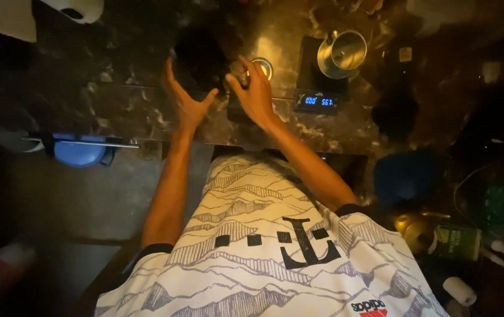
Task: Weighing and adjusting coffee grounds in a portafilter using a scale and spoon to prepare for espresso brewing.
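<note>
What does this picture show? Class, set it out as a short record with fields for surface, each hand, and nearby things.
Surface: dark marbled counter
Left hand: open, fingers spread, beside a dark round object; contact unclear
Right hand: on a small dark object, next to a round metal piece
Nearby: digital scale bearing a metal cup
Lighting: dim, details hard to tell
</note>
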